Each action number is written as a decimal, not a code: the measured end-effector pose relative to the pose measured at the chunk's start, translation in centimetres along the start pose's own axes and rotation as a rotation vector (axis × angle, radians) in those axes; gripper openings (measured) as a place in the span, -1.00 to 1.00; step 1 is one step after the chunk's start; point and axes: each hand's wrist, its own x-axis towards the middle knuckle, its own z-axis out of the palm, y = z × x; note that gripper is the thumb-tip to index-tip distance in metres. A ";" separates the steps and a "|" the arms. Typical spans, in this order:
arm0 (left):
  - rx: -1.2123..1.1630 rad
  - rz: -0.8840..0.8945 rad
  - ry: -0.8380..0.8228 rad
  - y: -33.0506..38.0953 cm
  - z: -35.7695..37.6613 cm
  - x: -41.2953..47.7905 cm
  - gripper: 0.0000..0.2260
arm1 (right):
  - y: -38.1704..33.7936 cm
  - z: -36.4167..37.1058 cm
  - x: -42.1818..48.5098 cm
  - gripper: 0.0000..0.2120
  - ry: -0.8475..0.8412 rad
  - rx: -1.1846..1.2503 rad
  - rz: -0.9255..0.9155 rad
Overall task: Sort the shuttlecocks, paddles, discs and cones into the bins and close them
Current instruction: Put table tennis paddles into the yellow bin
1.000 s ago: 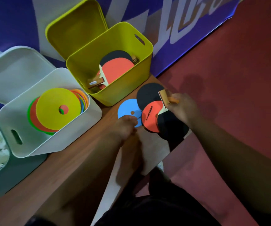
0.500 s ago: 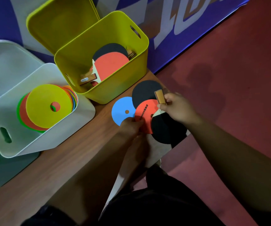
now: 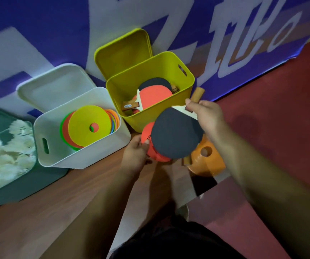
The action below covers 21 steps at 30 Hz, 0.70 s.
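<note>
- Your right hand (image 3: 207, 116) is closed around the handle of a black-faced paddle (image 3: 175, 135), lifted clear of the desk and hanging just in front of the yellow bin (image 3: 150, 79). Its blade overlaps the bin's near wall, so a flat swing could knock the rim and tip or shove the bin along the back edge of the desk.
- Your left hand (image 3: 136, 154) pinches the rim of a red-faced paddle (image 3: 148, 144) that lies partly under the black one. If you lift both at once the blades may catch each other, and the red one could slip, since only fingertips hold it.
- An orange cone (image 3: 206, 159) sits at the desk's right end, close to the front edge and just below your right forearm. A careless elbow or a dragged paddle handle could push it off onto the red floor (image 3: 272, 109).
- The yellow bin already holds several paddles piled at an angle. Drop another on top carelessly and a handle may stick above the rim, so the lid (image 3: 122, 51) behind it might not shut.
- The white bin (image 3: 79, 159) of discs (image 3: 88, 126) stands touching the yellow one; nudging one shifts the other.
- Shuttlecocks (image 3: 3, 156) fill the green bin (image 3: 29, 182) at the desk's left end, well away from any risk.
</note>
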 end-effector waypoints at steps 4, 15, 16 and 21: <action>-0.052 0.005 0.086 0.2 -3.2 -1.5 -0.88 | -5.3 4.0 1.9 -0.72 0.049 0.180 -0.017; -0.150 -0.018 0.229 0.1 -9.7 -5.6 -0.85 | -8.3 11.2 7.4 -0.64 -0.084 0.394 0.227; -0.143 -0.026 0.237 -0.2 -9.9 -5.7 -0.85 | -8.0 11.4 7.5 -0.63 -0.119 0.401 0.254; -0.128 -0.061 0.250 -1.7 -10.1 -6.3 -0.85 | -6.4 11.4 8.4 -0.63 -0.072 0.398 0.269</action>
